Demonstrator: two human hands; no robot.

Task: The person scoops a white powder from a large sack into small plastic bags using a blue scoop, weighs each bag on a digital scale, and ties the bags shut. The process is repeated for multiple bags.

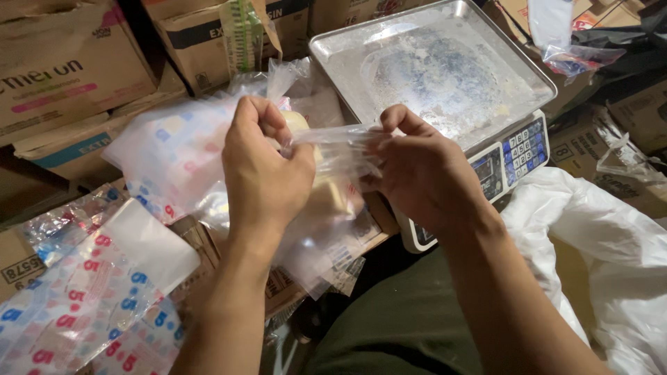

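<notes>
Left hand (267,167) and right hand (420,173) both pinch one clear plastic bag (333,149) — stretched between them — before a metal scale (445,76).

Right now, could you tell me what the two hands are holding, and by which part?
Both the left hand and the right hand pinch the top edge of a small clear plastic bag, stretched between them.

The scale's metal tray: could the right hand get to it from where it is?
Probably yes. The right hand sits just below the tray, nothing between, though it grips the clear bag.
</notes>
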